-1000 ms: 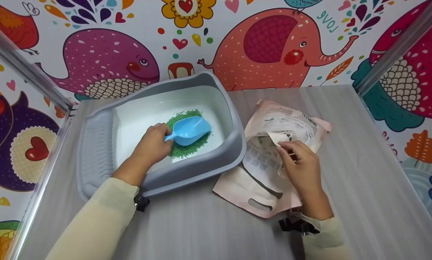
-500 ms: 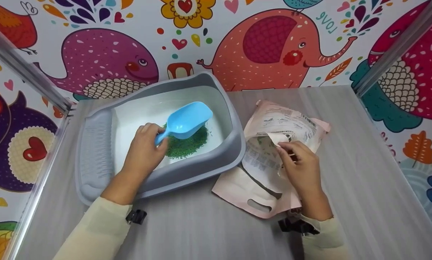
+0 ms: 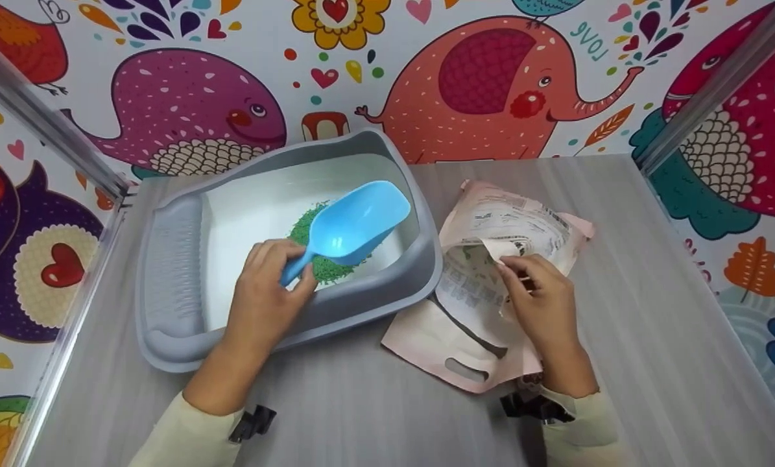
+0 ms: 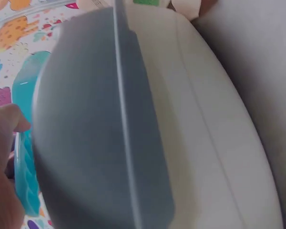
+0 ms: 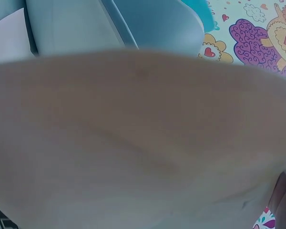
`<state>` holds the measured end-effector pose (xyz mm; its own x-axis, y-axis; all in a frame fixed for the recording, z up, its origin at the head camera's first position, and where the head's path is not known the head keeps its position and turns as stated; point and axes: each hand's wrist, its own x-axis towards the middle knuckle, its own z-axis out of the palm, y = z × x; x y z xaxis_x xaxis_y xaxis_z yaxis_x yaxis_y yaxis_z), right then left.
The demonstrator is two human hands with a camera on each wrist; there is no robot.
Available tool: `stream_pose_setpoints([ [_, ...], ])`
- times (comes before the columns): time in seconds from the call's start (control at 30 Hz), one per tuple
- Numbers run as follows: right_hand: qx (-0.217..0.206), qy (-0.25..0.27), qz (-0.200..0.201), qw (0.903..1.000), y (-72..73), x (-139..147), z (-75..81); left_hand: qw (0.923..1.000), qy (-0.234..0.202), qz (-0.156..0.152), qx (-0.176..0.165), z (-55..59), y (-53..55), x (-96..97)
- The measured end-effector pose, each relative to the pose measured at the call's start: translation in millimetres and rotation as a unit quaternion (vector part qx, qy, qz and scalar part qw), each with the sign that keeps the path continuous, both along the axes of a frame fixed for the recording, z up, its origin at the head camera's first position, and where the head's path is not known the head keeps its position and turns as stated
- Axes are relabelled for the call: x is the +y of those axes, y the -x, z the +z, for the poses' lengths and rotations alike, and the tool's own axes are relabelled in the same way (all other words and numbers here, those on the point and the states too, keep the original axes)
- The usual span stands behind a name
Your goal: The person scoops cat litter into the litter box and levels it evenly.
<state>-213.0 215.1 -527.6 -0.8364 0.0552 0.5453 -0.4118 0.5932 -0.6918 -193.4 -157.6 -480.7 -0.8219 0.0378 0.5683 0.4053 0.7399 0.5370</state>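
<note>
My left hand (image 3: 267, 295) grips the handle of a light blue scoop (image 3: 361, 220), held over a grey litter box (image 3: 361, 305). The scoop's bowl looks empty from above. Under it, a pile of green pellets (image 3: 306, 227) lies on the box's white floor, partly hidden by the scoop. In the left wrist view the scoop (image 4: 26, 167) shows beyond the box's grey side (image 4: 86, 119). My right hand (image 3: 543, 298) pinches the torn edge of a pale pink bag (image 3: 510, 214) lying on the table, holding its mouth open. A little green shows inside the bag.
The bag's cut-off top strip with a handle slot (image 3: 419, 340) lies on the grey wood-grain table (image 3: 361, 402), in front of the bag and near the box's right corner. Cartoon-printed walls with metal corner posts (image 3: 705, 91) enclose the table at the back and sides.
My left hand has lifted the scoop off the green pellets, then brought it toward me and to the right. My right hand and the bag have stayed put.
</note>
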Motion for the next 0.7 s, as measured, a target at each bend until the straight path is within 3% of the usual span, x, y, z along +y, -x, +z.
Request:
stream_pose_setpoints([
  [0.53, -0.003, 0.007, 0.004, 1.0000, -0.3, -0.2, -0.4, 0.9940, 0.013, -0.072, 0.081, -11.9, -31.2, 11.4],
  [0.7, 0.000, 0.003, 0.004, 1.0000, 0.1, 0.0, -0.6, 0.9911, 0.010, -0.102, 0.085, -18.4, -41.1, 8.7],
])
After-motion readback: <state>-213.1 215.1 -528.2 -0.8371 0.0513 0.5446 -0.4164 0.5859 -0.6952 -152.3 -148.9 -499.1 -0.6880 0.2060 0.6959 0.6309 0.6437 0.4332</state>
